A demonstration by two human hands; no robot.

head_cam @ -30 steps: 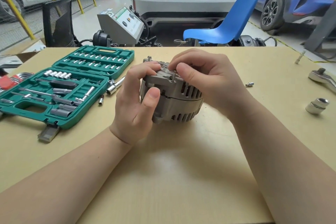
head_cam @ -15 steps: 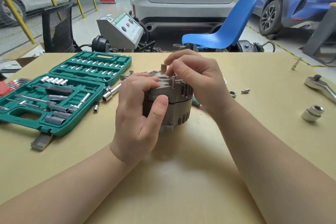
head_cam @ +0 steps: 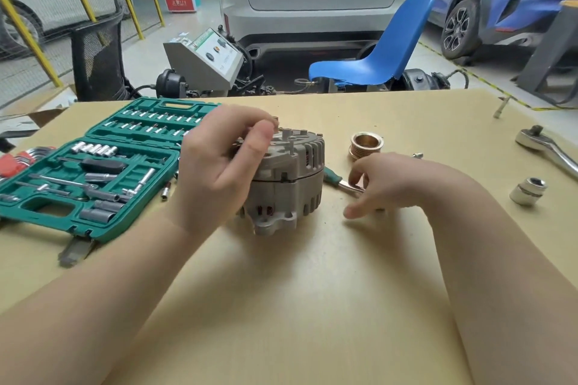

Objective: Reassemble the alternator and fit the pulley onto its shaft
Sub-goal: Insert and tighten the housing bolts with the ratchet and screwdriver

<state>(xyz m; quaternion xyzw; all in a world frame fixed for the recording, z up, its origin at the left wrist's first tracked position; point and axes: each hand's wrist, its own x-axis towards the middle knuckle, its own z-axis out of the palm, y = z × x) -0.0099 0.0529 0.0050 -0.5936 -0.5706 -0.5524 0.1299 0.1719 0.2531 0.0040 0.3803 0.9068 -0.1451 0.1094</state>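
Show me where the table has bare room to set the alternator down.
Bare: the near table between both forearms, in front of the alternator. Crowded: left by the socket case; right by the pulley, ratchet, socket.

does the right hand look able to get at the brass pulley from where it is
Probably yes. The pulley stands in the open on the table, just beyond the right hand, with nothing between them. The hand looks to be reaching low toward a green-handled tool instead.
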